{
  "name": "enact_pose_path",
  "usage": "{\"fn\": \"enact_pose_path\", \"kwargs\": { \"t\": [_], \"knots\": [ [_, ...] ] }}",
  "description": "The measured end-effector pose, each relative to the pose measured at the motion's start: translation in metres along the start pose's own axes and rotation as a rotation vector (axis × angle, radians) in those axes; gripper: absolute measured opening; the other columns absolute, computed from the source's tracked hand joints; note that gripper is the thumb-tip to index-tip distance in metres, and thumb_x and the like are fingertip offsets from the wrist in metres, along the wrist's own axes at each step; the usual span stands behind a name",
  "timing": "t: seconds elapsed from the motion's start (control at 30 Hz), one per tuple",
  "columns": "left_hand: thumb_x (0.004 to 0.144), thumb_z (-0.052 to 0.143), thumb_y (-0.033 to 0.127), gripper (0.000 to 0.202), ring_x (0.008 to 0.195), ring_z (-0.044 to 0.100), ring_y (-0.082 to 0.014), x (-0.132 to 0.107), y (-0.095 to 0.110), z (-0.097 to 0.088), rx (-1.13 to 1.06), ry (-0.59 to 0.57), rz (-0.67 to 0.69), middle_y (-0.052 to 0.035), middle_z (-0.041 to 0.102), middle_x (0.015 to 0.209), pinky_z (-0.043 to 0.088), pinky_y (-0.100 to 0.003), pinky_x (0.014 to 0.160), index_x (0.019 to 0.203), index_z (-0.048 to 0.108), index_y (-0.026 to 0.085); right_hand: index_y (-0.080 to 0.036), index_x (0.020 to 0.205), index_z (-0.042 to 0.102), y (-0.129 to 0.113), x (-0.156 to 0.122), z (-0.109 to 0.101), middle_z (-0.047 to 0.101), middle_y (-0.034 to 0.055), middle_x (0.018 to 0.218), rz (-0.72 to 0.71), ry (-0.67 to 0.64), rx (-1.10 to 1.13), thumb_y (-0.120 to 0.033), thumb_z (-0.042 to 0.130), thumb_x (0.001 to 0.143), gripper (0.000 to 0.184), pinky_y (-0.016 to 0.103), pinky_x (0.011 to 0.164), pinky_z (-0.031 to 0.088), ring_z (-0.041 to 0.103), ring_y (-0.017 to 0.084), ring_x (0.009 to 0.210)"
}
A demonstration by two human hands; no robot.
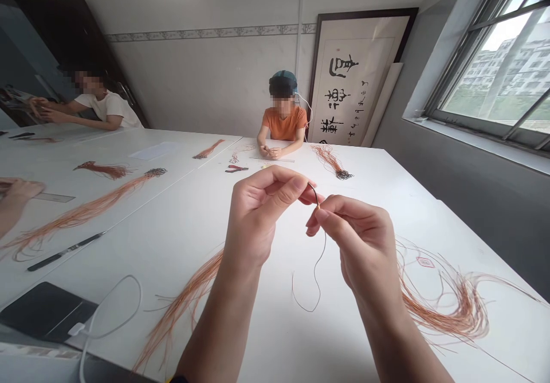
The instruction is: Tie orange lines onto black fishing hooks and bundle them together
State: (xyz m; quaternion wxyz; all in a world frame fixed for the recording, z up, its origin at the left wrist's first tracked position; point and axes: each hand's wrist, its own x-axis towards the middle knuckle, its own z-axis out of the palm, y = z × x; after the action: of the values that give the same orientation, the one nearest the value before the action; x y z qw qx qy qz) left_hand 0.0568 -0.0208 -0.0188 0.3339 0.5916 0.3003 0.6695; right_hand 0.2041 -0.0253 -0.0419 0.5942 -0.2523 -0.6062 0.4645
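Both my hands are raised above the white table, close together. Between thumb and finger, my left hand pinches the upper end of a short dark curved piece. My right hand pinches its lower end, where it meets a thin copper-coloured cord. The cord's loose tail hangs in a curve below my right fingertips. Under my left forearm lies a bundle of copper-coloured cords, partly hidden. A second loose bundle spreads to the right of my right wrist.
Across the table sits a person in orange; another in white is at far left. A co-worker's hand is at the left edge by a ruler. Red-handled pliers, more cord bundles and a dark device with a white cable lie about.
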Motion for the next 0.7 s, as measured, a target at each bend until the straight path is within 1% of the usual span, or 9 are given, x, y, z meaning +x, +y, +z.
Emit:
{"fn": "enact_pose_path", "kwargs": {
  "t": [0.17,0.33,0.43,0.7],
  "knots": [
    [0.095,0.076,0.032,0.017,0.074,0.070,-0.0134,-0.0004,0.0000,-0.0002,-0.041,-0.033,0.004,-0.0007,0.074,0.075,0.061,-0.025,0.076,0.081,0.081,0.024,-0.022,0.068,0.070,-0.0013,0.0009,0.0001,0.070,-0.0015,0.070,0.020,-0.005,0.014,-0.021,0.068,0.092,0.024,0.033,0.075,0.049,0.062,0.016,0.073],
    [0.095,0.076,0.033,0.017,0.074,0.071,-0.0145,0.0005,-0.0009,-0.0001,-0.036,-0.017,0.000,-0.0010,0.074,0.075,0.061,-0.027,0.076,0.081,0.081,0.024,-0.022,0.069,0.070,-0.0020,0.0000,0.0002,0.069,-0.0015,0.070,0.022,-0.008,0.015,-0.020,0.067,0.093,0.025,0.033,0.076,0.050,0.063,0.016,0.075],
    [0.096,0.076,0.033,0.019,0.076,0.073,-0.0148,0.0012,-0.0010,0.0006,-0.052,-0.021,-0.001,-0.0010,0.075,0.075,0.061,-0.027,0.076,0.080,0.080,0.023,-0.022,0.069,0.070,-0.0015,0.0002,0.0003,0.070,-0.0013,0.069,0.018,-0.007,0.007,-0.021,0.068,0.094,0.025,0.032,0.076,0.051,0.064,0.017,0.075],
    [0.097,0.075,0.028,0.016,0.075,0.071,-0.0092,0.0007,-0.0022,-0.0001,-0.111,-0.056,-0.011,0.0011,0.076,0.077,0.060,-0.019,0.078,0.083,0.081,0.022,-0.022,0.068,0.072,-0.0003,0.0011,-0.0010,0.072,-0.0023,0.069,0.005,-0.004,0.005,-0.022,0.070,0.094,0.026,0.031,0.077,0.051,0.065,0.015,0.076]
  ]
}}
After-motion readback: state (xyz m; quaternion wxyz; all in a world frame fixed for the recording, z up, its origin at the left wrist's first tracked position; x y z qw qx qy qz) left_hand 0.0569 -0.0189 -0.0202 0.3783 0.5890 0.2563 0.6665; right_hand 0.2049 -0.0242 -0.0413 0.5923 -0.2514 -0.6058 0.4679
